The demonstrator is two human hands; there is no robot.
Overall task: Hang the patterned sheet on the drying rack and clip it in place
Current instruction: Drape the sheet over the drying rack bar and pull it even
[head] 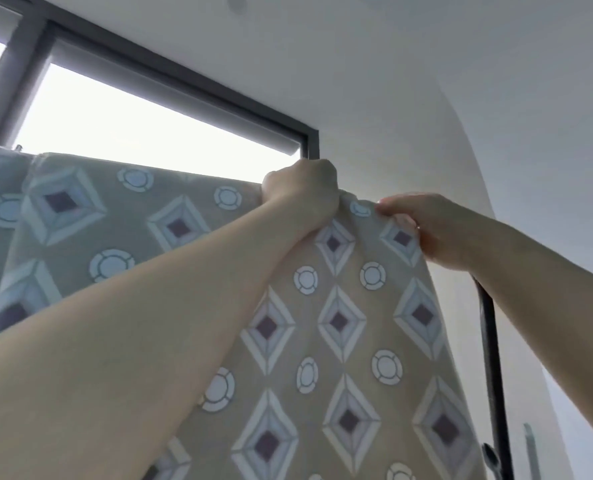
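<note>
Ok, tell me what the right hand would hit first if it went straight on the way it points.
Probably the left hand: the right hand points leftward along the top edge of the patterned sheet, which both grip, so they seem about equally deep.

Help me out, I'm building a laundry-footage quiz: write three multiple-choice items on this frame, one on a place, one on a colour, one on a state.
1. Where does the right hand hold the patterned sheet?
A. bottom hem
B. top right corner
C. far left edge

2. What colour are the centres of the sheet's diamonds?
A. orange
B. green
C. dark purple

3. What is the left hand doing?
A. gripping the sheet's top edge
B. lying flat and open
C. hanging idle

Answers:
1 B: its fingers pinch the corner above the black rack pole.
2 C: each diamond has a dark purple middle.
3 A: its fingers are curled over the bunched top edge.
</note>
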